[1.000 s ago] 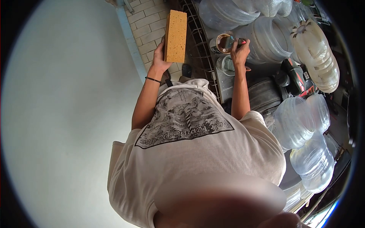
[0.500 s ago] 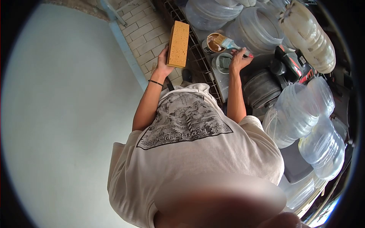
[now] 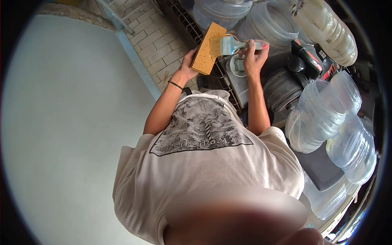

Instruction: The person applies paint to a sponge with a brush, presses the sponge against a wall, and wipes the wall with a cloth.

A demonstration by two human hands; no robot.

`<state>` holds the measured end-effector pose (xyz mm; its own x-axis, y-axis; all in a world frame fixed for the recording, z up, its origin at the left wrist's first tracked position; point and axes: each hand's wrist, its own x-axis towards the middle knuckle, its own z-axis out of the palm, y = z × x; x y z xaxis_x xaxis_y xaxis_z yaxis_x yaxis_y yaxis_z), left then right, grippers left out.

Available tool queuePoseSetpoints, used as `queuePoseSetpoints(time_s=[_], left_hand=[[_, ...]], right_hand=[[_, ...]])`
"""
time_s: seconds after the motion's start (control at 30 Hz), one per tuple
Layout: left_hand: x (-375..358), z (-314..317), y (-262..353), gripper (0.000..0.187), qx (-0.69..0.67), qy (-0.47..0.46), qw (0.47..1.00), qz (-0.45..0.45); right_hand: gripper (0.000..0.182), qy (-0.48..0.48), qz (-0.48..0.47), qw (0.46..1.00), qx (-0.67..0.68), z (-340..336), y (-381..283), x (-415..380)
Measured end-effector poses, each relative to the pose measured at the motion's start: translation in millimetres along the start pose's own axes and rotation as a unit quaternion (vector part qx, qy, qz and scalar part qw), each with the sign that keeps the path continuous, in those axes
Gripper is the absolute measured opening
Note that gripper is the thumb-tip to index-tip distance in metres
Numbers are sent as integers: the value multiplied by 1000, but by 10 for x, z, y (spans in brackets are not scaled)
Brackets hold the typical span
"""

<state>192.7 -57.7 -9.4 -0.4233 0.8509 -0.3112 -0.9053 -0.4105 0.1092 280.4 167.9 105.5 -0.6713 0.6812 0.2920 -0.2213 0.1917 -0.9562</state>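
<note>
My left hand grips the lower left edge of a speckled orange-tan block, which is tilted with its broad face up. In my right hand is a paintbrush with a pale blue ferrule, held by its handle. The bristles lie against the upper right part of the block's face. Behind the brush, the can of brown paint is mostly hidden, with only a bit of rim showing. A glass jar stands just below the brush, beside my right wrist.
Large clear plastic bottles crowd the right side. A black and red power tool and a dark round container lie near my right forearm. A pale wall rises on the left, above a tiled floor.
The brush has moved left from the paint can onto the block. My left hand has shifted right, and the block is now tilted toward the brush.
</note>
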Motion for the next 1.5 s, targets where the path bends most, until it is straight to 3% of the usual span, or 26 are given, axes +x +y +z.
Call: queuePoseSetpoints(time_s=[0.23, 0.37, 0.4, 0.47, 0.53, 0.6, 0.63, 0.73, 0.87, 0.93, 1.07, 1.13, 1.27, 1.33, 1.37, 1.5], left_hand=[[-2, 34, 87, 49, 61, -19, 998, -13], [-138, 337, 79, 48, 45, 14, 999, 1], [-138, 334, 79, 48, 39, 18, 999, 8], [-94, 276, 117, 48, 30, 23, 999, 23], [-110, 243, 121, 47, 45, 45, 996, 62], [-202, 282, 111, 47, 52, 69, 992, 95], [-184, 173, 152, 46, 30, 32, 995, 87], [-217, 16, 176, 45, 29, -38, 995, 88], [-250, 27, 209, 48, -21, -12, 997, 70], [-258, -56, 212, 47, -21, -1, 997, 71], [-392, -48, 153, 42, 14, 13, 997, 75], [-480, 38, 131, 40, 32, -34, 996, 76], [-454, 67, 108, 42, -1, -7, 999, 47], [-436, 103, 99, 44, 1, 27, 998, 52], [-436, 169, 66, 46, 50, 110, 989, 86], [-401, 34, 109, 47, 22, 4, 996, 84]], right_hand=[[15, -57, -98, 990, -87, -44, -432, 708], [19, -292, -228, 900, -231, 89, -870, 581], [25, -353, -201, 882, -238, 161, -973, 438], [24, -450, -281, 815, -232, 276, -944, 214], [18, -506, -228, 800, -228, 381, -1236, -36], [20, -492, -240, 820, -168, 452, -1240, -79], [21, -484, -243, 829, -138, 477, -1221, -94], [18, -415, -174, 891, -63, 519, -901, 237], [20, -323, -51, 945, -3, 558, -435, 873], [20, -288, -142, 944, -74, 580, -357, 1096], [18, -279, -195, 927, -156, 576, -586, 1080], [19, -343, -232, 894, -174, 585, -675, 892], [25, -470, -321, 797, -203, 661, -862, 317], [22, -483, -271, 812, -184, 641, -956, 94], [22, -487, -259, 819, -157, 635, -1087, 25], [25, -428, -192, 881, -70, 601, -1101, -18]])
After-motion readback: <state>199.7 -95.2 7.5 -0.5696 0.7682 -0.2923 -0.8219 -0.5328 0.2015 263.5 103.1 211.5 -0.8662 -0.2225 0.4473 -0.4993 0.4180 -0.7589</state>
